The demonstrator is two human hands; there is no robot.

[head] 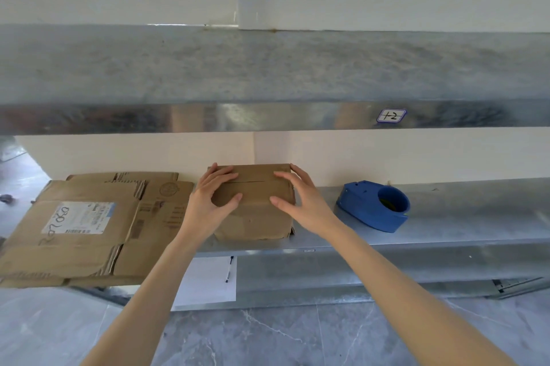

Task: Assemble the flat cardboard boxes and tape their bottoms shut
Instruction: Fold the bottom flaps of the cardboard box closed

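Small brown cardboard box (253, 208) sat folded under your left hand (212, 196) and right hand (299, 199), fingers spread flat on its flaps. Looked untaped. Blue plastic tape dispenser (373, 206) waited right of them, flattened brown cardboard boxes (83, 228) left.

Left hand (214, 196) and right hand (300, 199) rest on the box (256, 217); flat cardboard (83, 225) at its nine o'clock, tape dispenser (369, 208) at three.

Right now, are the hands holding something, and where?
The cardboard box: left hand and right hand press down its top flaps, one at each end.
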